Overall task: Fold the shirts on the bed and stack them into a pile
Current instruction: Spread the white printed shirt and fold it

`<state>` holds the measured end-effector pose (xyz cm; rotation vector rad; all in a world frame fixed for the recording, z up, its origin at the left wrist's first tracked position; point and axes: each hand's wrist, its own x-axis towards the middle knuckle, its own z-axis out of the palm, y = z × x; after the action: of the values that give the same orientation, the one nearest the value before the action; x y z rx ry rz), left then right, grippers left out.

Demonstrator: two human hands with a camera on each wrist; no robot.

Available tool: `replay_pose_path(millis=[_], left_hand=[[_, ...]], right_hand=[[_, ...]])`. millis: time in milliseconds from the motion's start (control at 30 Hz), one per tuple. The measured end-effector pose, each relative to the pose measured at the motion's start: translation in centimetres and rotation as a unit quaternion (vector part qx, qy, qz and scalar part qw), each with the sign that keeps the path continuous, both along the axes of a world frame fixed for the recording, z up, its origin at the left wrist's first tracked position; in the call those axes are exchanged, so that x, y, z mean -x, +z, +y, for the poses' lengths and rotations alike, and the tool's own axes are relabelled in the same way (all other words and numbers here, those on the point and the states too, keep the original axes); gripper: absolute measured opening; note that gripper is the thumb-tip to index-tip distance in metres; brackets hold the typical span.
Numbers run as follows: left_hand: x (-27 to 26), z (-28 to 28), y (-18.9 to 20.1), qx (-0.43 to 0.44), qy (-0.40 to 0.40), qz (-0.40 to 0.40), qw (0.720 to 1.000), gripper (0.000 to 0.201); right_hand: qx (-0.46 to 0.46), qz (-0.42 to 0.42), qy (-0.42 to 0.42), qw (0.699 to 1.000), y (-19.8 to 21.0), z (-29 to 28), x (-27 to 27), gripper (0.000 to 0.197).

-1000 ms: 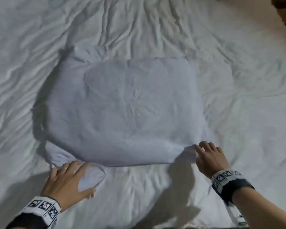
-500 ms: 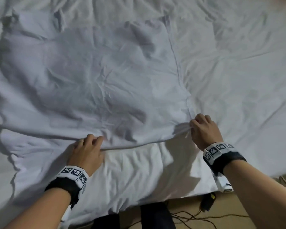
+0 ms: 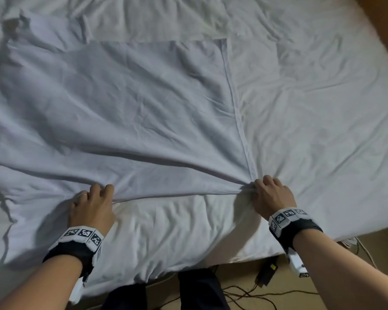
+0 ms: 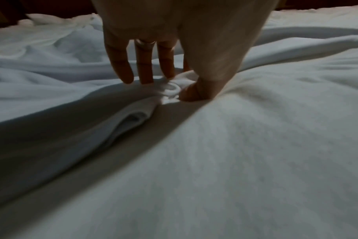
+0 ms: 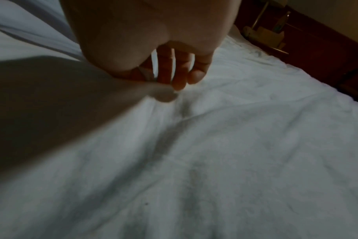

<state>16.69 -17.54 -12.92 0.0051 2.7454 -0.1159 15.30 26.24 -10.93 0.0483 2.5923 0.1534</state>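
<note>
Now both hands, the left hand (image 3: 92, 206) and right hand (image 3: 272, 195), pinch the pale shirt (image 3: 121, 113) along its near edge, seemingly to pull it taut for folding on the bed (image 3: 311, 97).

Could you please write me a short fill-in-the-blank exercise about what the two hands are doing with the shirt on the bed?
1. Both hands grip the near edge of the white ____.
2. The right hand pinches the shirt at its near ____ corner.
3. The left hand wears a ____ on one finger.
4. The shirt lies on a white ____.

Missing words: shirt; right; ring; bed sheet
</note>
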Motion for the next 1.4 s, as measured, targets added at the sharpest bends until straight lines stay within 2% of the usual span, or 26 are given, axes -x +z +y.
replay_pose_path(millis=[100, 233, 333, 433, 467, 533, 567, 667, 733, 833, 900, 967, 1000, 1033, 1100, 1133, 1167, 1200, 1233, 1267, 1333, 1400], left_hand=[[-0.9, -1.8, 0.5, 0.007, 0.037, -0.091, 0.995, 0.049], [-2.0, -4.3, 1.5, -0.051, 0.021, -0.135, 0.989, 0.034], [-3.5, -6.1, 2.9, -0.173, 0.012, -0.155, 0.972, 0.027], [-4.9, -9.6, 3.7, -0.288, 0.069, -0.119, 0.948, 0.022], [-5.2, -11.2, 3.8, -0.294, 0.101, -0.081, 0.947, 0.022], [-5.3, -14.9, 3.7, -0.265, 0.183, -0.009, 0.947, 0.019], [-5.2, -16.7, 3.6, -0.24, 0.228, 0.001, 0.944, 0.021], [-4.7, -21.2, 2.8, -0.185, 0.306, -0.055, 0.932, 0.04], [-4.6, -22.6, 1.8, -0.205, 0.297, -0.085, 0.929, 0.043], [-4.7, -22.7, 1.3, -0.277, 0.25, -0.122, 0.92, 0.032], [-5.0, -22.3, 1.4, -0.297, 0.223, -0.14, 0.918, 0.034], [-5.7, -22.2, 1.7, -0.331, 0.231, -0.128, 0.906, 0.038], [-6.1, -22.4, 1.8, -0.367, 0.26, -0.113, 0.886, 0.036], [-6.6, -22.7, 2.0, -0.415, 0.307, -0.098, 0.851, 0.03], [-8.0, -23.1, 2.5, -0.498, 0.421, -0.088, 0.753, 0.023], [-8.9, -23.4, 2.6, -0.52, 0.465, -0.096, 0.71, 0.025], [-10.1, -23.7, 2.2, -0.526, 0.49, -0.097, 0.688, 0.029], [-11.2, -23.8, 1.9, -0.527, 0.498, -0.098, 0.682, 0.034], [-12.3, -23.8, 1.5, -0.523, 0.499, -0.099, 0.684, 0.034], [-13.3, -23.8, 1.0, -0.509, 0.492, -0.106, 0.698, 0.029], [-14.6, -23.5, 0.7, -0.466, 0.468, -0.121, 0.742, 0.013], [-15.3, -22.8, 1.1, -0.431, 0.441, -0.117, 0.778, 0.004]], right_hand=[[-0.009, 0.026, -0.006, 1.0, 1.2, -2.6, -0.2, 0.03], [0.122, 0.07, 0.001, 0.99, 1.2, -9.5, -1.5, 0.023], [0.211, 0.056, 0.009, 0.976, 0.8, -17.2, -2.7, 0.017], [0.257, -0.026, 0.008, 0.966, 1.1, -25.3, -3.5, 0.011], [0.276, -0.038, 0.002, 0.961, 1.1, -27.7, -3.8, 0.011], [0.297, -0.06, -0.034, 0.952, 0.7, -32.3, -4.3, 0.023], [0.301, -0.073, -0.062, 0.949, 0.4, -34.4, -4.5, 0.029], [0.304, -0.085, -0.131, 0.94, -0.5, -39.4, -4.8, 0.034], [0.304, -0.08, -0.165, 0.935, -0.9, -41.6, -4.9, 0.033], [0.3, -0.095, -0.222, 0.923, -1.3, -43.1, -5.0, 0.032], [0.308, -0.11, -0.229, 0.917, -1.3, -42.9, -4.9, 0.029], [0.335, -0.127, -0.226, 0.906, -0.9, -42.3, -4.8, 0.029], [0.364, -0.133, -0.237, 0.891, -0.5, -41.9, -4.9, 0.034], [0.396, -0.142, -0.258, 0.87, -0.1, -41.5, -5.1, 0.037], [0.459, -0.161, -0.301, 0.82, 0.5, -40.9, -5.7, 0.038], [0.476, -0.175, -0.314, 0.803, 0.6, -40.7, -6.1, 0.037], [0.476, -0.19, -0.316, 0.798, 0.5, -40.6, -6.6, 0.034], [0.466, -0.202, -0.313, 0.802, 0.4, -40.4, -7.1, 0.028], [0.454, -0.208, -0.307, 0.81, 0.4, -40.3, -7.7, 0.023], [0.444, -0.21, -0.304, 0.816, 0.3, -40.1, -8.2, 0.018], [0.435, -0.214, -0.292, 0.824, 0.4, -39.9, -9.0, 0.016], [0.415, -0.225, -0.243, 0.848, 0.6, -39.7, -9.4, 0.02]])
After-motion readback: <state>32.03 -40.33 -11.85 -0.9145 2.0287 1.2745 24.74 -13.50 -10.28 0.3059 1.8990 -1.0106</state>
